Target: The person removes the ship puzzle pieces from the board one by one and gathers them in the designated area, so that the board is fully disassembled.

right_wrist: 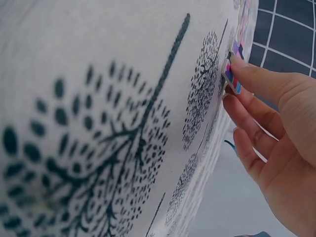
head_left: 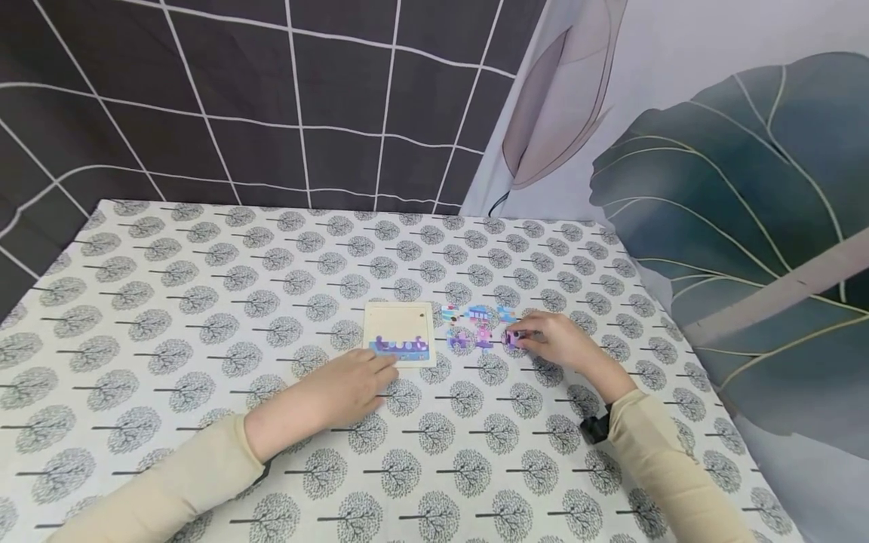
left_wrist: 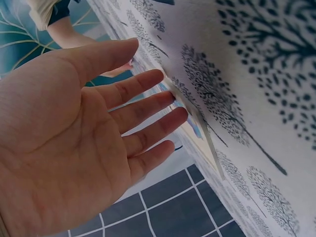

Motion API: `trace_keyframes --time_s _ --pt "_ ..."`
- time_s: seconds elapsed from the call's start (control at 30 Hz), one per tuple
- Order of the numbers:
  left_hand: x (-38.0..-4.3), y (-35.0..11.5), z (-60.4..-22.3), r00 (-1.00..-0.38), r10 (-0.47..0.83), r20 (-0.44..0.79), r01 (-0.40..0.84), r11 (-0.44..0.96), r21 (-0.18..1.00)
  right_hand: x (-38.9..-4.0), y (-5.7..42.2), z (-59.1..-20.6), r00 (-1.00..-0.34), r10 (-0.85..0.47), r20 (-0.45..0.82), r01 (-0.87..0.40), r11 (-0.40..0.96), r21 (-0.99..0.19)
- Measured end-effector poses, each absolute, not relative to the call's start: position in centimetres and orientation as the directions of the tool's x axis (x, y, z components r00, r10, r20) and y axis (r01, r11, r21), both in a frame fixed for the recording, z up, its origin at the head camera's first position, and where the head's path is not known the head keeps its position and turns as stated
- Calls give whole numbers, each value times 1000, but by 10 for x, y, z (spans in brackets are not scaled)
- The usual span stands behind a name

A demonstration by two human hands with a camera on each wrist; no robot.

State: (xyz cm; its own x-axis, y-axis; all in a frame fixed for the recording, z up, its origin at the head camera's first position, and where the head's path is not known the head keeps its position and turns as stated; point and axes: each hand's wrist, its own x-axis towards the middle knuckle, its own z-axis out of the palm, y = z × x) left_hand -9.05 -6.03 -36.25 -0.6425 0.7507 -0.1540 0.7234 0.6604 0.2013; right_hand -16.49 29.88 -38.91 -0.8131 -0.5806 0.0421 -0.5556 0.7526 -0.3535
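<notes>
A cream puzzle tray [head_left: 397, 318] lies on the table, its lower part filled with purple and blue picture pieces [head_left: 404, 348]. My left hand [head_left: 349, 386] is at the tray's lower left edge. In the left wrist view, the fingers of that hand [left_wrist: 98, 123] are extended and loosely spread, with the tips at the tray [left_wrist: 213, 154]. To the right of the tray, my right hand [head_left: 560, 343] pinches a purple jigsaw piece [head_left: 512, 338] between thumb and index finger. In the right wrist view this piece [right_wrist: 233, 81] is tilted, partly hidden by the thumb.
Several loose jigsaw pieces [head_left: 479, 315] in blue, pink and purple lie in rows between the tray and my right hand. A white cloth [head_left: 271, 332] with a tree print covers the table. Behind it hangs a dark grid-patterned curtain [head_left: 244, 83].
</notes>
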Motion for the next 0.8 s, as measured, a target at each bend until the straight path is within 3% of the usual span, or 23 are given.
trace_keyframes --time_s 0.37,0.8 --pt "-89 -61 -363 -639 758 -130 739 652 170 -164 301 -391 -795 -600 90 -583 715 -385" --pt "-89 -61 -364 -652 745 -141 719 667 197 -165 295 -387 -833 -536 135 -525 691 -497"
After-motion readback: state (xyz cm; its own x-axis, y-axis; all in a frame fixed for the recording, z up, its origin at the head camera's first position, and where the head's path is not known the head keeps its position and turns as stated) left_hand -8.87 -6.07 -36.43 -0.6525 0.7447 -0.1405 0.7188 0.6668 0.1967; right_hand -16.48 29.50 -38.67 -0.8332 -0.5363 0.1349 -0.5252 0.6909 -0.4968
